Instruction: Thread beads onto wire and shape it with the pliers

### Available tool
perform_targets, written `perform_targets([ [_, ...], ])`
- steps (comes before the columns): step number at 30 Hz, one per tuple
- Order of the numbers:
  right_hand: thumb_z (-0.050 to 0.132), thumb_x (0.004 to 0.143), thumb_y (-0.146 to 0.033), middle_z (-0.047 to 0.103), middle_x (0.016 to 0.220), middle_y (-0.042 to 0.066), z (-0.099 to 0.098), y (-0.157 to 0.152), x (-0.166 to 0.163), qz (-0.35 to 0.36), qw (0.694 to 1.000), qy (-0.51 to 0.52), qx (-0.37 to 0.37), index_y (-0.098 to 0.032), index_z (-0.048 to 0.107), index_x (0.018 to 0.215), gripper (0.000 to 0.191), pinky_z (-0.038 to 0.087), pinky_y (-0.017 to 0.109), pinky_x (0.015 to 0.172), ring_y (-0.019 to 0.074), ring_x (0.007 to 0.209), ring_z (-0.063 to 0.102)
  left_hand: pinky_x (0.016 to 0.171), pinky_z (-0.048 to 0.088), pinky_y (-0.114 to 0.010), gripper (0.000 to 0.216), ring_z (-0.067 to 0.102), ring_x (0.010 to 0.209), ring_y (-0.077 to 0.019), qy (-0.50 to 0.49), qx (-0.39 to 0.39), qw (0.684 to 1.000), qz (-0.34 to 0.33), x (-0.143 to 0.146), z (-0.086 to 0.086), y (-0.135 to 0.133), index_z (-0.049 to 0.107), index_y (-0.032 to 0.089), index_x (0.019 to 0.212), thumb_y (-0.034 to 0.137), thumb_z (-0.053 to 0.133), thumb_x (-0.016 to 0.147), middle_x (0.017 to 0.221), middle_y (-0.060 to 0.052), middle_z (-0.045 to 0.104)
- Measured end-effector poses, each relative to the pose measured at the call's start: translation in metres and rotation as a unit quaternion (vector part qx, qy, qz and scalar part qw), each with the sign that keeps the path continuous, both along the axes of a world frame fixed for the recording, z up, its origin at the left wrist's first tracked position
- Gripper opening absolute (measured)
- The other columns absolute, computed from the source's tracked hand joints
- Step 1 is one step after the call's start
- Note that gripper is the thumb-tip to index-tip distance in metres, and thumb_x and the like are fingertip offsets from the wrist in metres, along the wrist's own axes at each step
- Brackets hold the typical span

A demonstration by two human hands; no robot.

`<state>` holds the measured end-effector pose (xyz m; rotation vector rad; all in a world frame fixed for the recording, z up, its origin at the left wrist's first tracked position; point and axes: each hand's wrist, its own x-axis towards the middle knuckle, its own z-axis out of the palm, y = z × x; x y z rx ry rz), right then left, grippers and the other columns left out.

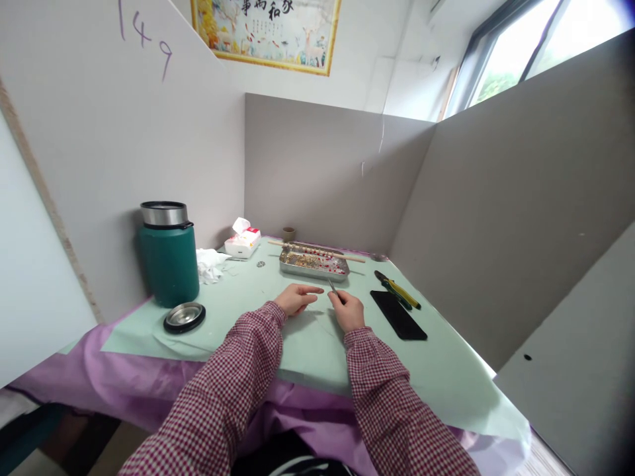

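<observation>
My right hand (348,311) is closed around a pair of tweezers (332,286), its thin metal tip pointing away from me. My left hand (296,299) is just to the left, the index finger stretched toward the tweezers and the thumb apart below it; I see nothing held in it. A small gap separates the two hands. Beyond them is a shallow metal tray (313,272) scattered with small red, white and gold pieces. Across the tray lies a wooden stick (355,260), with a row of small pieces along it.
To the right are a black phone-like slab (398,316) and yellow-green pliers (401,291). A green flask (169,264), its round lid (184,317), crumpled tissue (211,264) and a tissue pack (243,242) stand left. A small cup (288,234) sits behind; grey partitions (327,165) enclose the table.
</observation>
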<state>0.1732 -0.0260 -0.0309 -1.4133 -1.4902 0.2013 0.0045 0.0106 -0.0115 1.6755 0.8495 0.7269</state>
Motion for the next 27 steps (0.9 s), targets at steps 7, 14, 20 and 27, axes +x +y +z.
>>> perform_targets([
  [7,0.042,0.076,-0.046,0.054,0.055,0.000,-0.0025,0.0018,0.0008,0.001,1.000,-0.010,-0.001,-0.015,0.065,0.069,0.039,0.033,0.022,0.054,0.0132,0.056,0.046,0.034,0.014,-0.018,0.056,0.020,0.030,-0.0047,0.001,0.001,1.000,0.003,-0.0001,-0.0008,0.0004,0.046,0.010,0.124,0.034,0.052,0.074,0.033,0.011,0.028],
  [14,0.039,0.077,-0.045,0.056,0.055,0.001,-0.0078,0.0059,0.0028,-0.056,0.996,-0.073,-0.010,-0.017,0.064,0.065,0.039,0.031,0.023,0.053,0.0134,0.054,0.046,0.034,0.015,-0.018,0.050,0.021,0.030,-0.0043,0.015,0.012,1.000,0.014,0.0005,-0.0013,0.0007,0.051,0.011,0.120,0.033,0.052,0.075,0.033,0.010,0.029],
  [20,0.037,0.077,-0.045,0.059,0.060,0.002,-0.0091,0.0063,0.0031,-0.079,0.992,-0.100,-0.019,-0.019,0.064,0.067,0.039,0.031,0.023,0.054,0.0144,0.056,0.048,0.034,0.016,-0.018,0.046,0.022,0.030,-0.0042,0.024,0.013,0.999,0.025,0.0008,-0.0036,0.0027,0.053,0.012,0.118,0.030,0.051,0.076,0.033,0.010,0.029],
  [27,0.037,0.077,-0.045,0.060,0.064,0.004,-0.0081,0.0065,0.0048,-0.084,0.992,-0.092,-0.021,-0.019,0.065,0.071,0.039,0.031,0.024,0.054,0.0154,0.058,0.049,0.033,0.013,-0.018,0.047,0.021,0.028,-0.0037,-0.001,-0.022,1.000,0.012,0.0018,0.0003,0.0005,0.053,0.010,0.118,0.031,0.053,0.075,0.032,0.010,0.028],
])
